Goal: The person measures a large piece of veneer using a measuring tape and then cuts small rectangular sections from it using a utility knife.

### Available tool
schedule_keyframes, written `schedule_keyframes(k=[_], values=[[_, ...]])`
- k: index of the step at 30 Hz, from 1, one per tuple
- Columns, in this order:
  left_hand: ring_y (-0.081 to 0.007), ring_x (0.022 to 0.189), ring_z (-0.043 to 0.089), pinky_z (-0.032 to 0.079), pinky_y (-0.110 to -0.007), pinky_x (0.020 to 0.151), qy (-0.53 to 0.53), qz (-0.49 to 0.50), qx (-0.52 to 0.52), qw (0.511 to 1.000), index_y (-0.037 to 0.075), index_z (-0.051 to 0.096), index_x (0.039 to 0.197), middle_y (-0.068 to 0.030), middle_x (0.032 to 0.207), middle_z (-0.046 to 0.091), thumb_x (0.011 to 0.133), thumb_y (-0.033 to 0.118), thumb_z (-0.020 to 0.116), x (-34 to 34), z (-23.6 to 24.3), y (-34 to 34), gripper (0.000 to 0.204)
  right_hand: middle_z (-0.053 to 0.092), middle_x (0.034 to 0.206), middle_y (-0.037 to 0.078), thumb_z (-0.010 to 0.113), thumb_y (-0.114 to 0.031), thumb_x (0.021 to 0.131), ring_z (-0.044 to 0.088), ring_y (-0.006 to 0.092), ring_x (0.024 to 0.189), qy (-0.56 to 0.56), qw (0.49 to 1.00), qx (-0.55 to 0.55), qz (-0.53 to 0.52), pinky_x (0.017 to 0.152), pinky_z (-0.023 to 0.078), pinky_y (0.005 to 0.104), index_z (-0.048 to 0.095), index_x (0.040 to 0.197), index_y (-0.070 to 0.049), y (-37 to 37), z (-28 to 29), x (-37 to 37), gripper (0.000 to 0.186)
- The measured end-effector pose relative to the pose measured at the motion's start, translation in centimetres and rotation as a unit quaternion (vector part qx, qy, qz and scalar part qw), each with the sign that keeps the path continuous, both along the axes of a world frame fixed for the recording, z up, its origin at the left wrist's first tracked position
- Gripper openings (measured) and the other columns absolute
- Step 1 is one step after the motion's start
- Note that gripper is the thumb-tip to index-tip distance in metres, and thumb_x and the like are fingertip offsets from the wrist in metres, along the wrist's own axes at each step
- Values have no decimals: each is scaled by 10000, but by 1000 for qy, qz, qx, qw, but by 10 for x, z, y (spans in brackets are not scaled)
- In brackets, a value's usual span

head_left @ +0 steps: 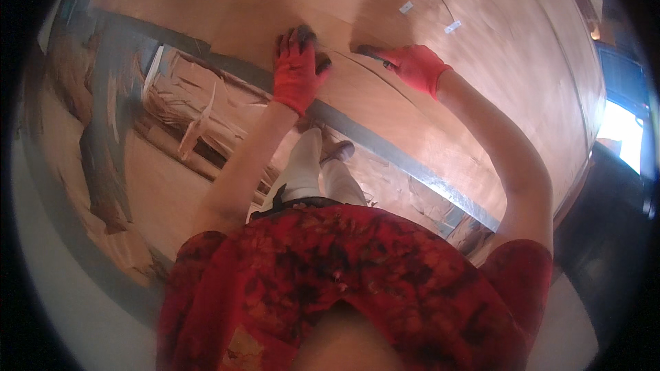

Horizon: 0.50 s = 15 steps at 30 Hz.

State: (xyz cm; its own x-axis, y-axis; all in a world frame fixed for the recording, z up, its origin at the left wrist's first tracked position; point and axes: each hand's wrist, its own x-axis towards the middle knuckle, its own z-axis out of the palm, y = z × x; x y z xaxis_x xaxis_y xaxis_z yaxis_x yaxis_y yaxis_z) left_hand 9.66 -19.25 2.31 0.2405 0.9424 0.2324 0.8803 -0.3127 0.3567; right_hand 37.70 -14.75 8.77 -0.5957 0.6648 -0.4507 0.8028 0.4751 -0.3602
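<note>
Lying across the table (440, 185), a broad brown sheet (502, 69) is marked by a dark curved line near both hands. Its surface is touched by the red-gloved left hand (297, 72), whose grip is wide, the thumb set away from the fingers. At the sheet, farther right, the red-gloved right hand (416, 69) is turned with its dark fingertip end toward the left; whether anything is held in that grip cannot be told. Beyond it, white strips (405, 7) are seen on the sheet. Below the table's grey edge, torn brown scraps (199, 106) are strewn.
</note>
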Motion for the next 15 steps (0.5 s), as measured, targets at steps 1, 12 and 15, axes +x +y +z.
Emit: schedule_keyframes(k=[1,12,15], values=[[-411,1429,351,214,-565,1212,15,9,15,1000,52,455,1453,-191,1537,401,828,352,767,10,6,-2,761,704,1030,190,547,-182,979,667,374,952,-16,1000,9,5,828,540,458,474,1485,-351,-2,2,0,539],[-510,1470,261,136,-590,1233,-75,-65,12,995,-84,243,1526,-329,1565,311,928,219,610,85,-37,-22,765,697,1133,156,536,-181,993,671,372,995,7,1000,13,-16,837,545,463,478,1481,-328,-16,-2,5,513],[-479,1459,309,173,-584,1225,-4,-62,31,998,-51,250,1550,-271,1588,321,939,247,596,84,-34,-22,763,696,1144,152,534,-172,995,670,377,1004,20,998,16,-52,847,547,466,469,1486,-321,-28,-2,15,517]])
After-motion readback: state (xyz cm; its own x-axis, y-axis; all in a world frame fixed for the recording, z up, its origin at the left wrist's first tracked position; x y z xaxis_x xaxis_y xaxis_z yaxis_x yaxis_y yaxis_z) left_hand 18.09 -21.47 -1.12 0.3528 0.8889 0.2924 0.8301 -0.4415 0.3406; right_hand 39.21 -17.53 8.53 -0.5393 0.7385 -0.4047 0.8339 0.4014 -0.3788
